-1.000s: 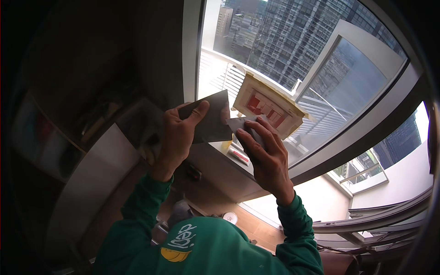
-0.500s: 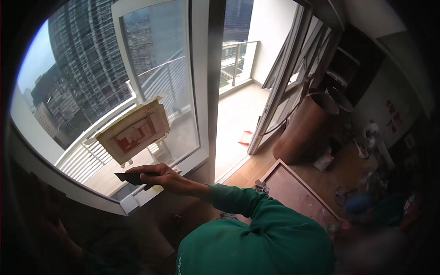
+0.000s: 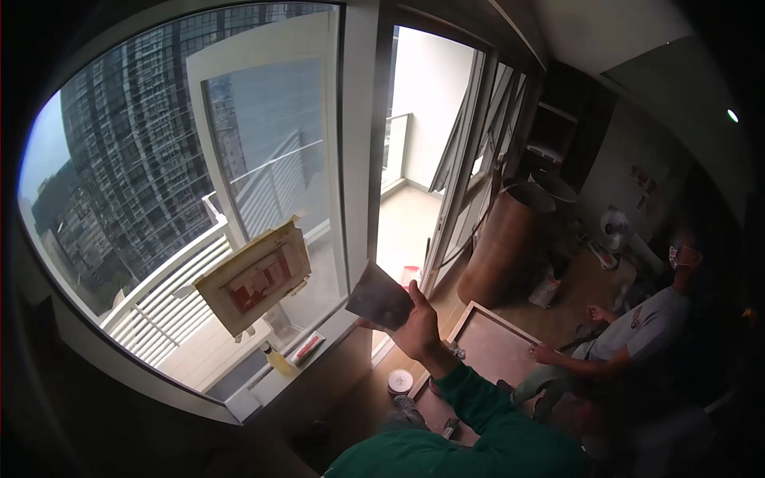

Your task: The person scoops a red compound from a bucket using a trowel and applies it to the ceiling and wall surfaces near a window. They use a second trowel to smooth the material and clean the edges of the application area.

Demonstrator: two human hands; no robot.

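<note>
My right hand (image 3: 418,328), in a green sleeve, grips a thin dark flat plate (image 3: 381,299) by its right edge. The thumb lies along the near side and the fingers go behind it. The plate is held tilted in front of the window frame, above the end of the sill. A cream-bordered sheet with a red and white printed picture (image 3: 259,283) is on the window glass to the left of the hand. Below it, a yellow bottle (image 3: 278,360) and a small red and white package (image 3: 307,349) are on the windowsill (image 3: 323,327). My left hand does not show.
A round white tub (image 3: 400,381) stands on the floor below the sill. To the right are a wood-edged board (image 3: 502,342), a large brown roll (image 3: 510,239) and a fan (image 3: 613,229). A seated person (image 3: 637,331) is at the far right. A doorway (image 3: 406,215) opens onto a balcony.
My right hand has moved right with the plate, from over the sill to beside the window frame, and has turned so the plate's broad face shows. The view has shifted, bringing the seated person into sight.
</note>
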